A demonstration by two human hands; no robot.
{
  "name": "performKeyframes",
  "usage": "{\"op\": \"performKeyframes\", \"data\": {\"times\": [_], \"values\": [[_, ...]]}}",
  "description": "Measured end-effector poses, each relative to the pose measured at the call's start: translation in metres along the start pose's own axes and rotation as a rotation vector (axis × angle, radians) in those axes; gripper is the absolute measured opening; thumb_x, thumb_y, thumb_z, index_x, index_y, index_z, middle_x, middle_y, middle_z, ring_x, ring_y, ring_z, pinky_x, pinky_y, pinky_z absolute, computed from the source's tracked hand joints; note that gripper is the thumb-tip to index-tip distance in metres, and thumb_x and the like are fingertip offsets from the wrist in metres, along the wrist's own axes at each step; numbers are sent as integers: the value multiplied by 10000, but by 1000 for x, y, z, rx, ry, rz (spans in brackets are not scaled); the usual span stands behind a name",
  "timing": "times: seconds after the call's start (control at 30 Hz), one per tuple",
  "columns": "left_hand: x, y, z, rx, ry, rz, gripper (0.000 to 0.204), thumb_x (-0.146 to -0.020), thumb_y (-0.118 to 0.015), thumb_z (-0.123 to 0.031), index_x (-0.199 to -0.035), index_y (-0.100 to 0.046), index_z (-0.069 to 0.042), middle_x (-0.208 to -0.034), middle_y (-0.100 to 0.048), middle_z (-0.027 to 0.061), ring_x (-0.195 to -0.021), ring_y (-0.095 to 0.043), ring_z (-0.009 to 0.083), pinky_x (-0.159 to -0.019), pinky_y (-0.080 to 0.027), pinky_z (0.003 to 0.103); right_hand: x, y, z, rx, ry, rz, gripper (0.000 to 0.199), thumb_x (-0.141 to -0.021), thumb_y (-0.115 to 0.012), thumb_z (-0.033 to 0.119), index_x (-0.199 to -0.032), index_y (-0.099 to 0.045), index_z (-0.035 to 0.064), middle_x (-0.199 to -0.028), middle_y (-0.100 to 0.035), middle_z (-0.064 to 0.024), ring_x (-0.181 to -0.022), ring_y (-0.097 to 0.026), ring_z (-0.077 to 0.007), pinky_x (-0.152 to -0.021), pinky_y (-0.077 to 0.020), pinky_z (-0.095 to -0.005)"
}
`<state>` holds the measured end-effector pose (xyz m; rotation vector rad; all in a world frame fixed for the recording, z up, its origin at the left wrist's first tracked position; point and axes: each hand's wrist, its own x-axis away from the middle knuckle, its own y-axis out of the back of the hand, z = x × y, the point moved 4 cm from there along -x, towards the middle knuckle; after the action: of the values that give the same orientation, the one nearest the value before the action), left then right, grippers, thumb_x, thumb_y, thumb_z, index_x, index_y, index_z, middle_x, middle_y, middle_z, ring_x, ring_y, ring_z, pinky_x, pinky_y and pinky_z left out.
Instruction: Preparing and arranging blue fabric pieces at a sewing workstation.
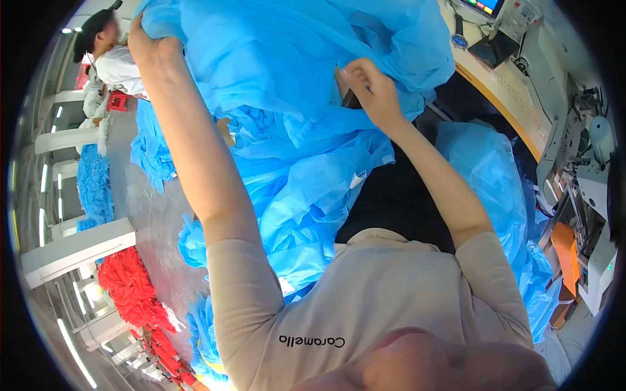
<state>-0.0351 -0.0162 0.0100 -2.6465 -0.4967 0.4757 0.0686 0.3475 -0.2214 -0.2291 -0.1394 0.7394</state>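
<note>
At twelve o'clock, handling blue cloth (254, 65), seemingly grasped toward eleven by the left hand (154, 45). At one o'clock, curling the right hand (373, 91) over it; cannot tell whether pinching any. Probably midway: partly lifted, not yet laid down, bunched toward the centre.

Head-worn wide fisheye view, looking down, close range

Sheer blue fabric (254, 72) bunched before me

It is thin, translucent and sky blue, loosely heaped and creased; I see it billow broadly at the far side, with wrinkled folds hanging nearer me.
</note>
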Motion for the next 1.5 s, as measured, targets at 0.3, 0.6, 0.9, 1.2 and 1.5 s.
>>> {"op": "performKeyframes", "data": {"times": [0.3, 0.6, 0.9, 1.2, 1.5], "values": [[-5, -45, 30, 885, 376, 781, 322, -840, -570, -46, -1122, -553, 109, -1007, -617, 116, -885, -597, 158, -795, -478, 187, -24, 15, 16, 529, 419, -529, 306, -839, -606, 202, -1065, -550, 4, -961, -620, -181, -852, -609, -304, -808, -469, -353], [150, 19, 128, 117, 330, -480, 562, -873, -575, -274, -1307, -385, 28, -1429, -267, 179, -1288, -321, 338, -1033, -308, 482, 64, 111, 119, 844, 517, -739, 210, -904, -560, 212, -977, -585, 17, -791, -585, -155, -704, -549, -216, -676, -442, -295], [278, -112, 191, -1410, -295, 308, 534, -807, -684, -207, -1235, -463, 25, -1157, -549, 213, -1063, -537, 371, -902, -443, 407, 77, 108, 121, 814, 670, -704, 203, -905, -572, 186, -905, -589, -17, -783, -579, -103, -701, -527, -168, -664, -424, -265], [253, -38, 146, -1357, -458, -142, 309, -967, -420, -255, -1107, -520, 1, -1088, -582, 169, -1017, -558, 330, -874, -429, 412, 101, 132, 105, 1044, 725, -740, 159, -793, -659, 143, -895, -617, 29, -837, -581, -81, -777, -571, -213, -706, -458, -298], [244, -58, -1, -1140, -685, -118, 133, -965, -485, -153, -980, -508, -23, -848, -513, 9, -757, -444, 77, -687, -368, 212, 95, 156, 47, 1161, 586, -857, 213, -810, -607, 154, -984, -568, 39, -926, -604, -136, -881, -588, -304, -795, -469, -356]]}}
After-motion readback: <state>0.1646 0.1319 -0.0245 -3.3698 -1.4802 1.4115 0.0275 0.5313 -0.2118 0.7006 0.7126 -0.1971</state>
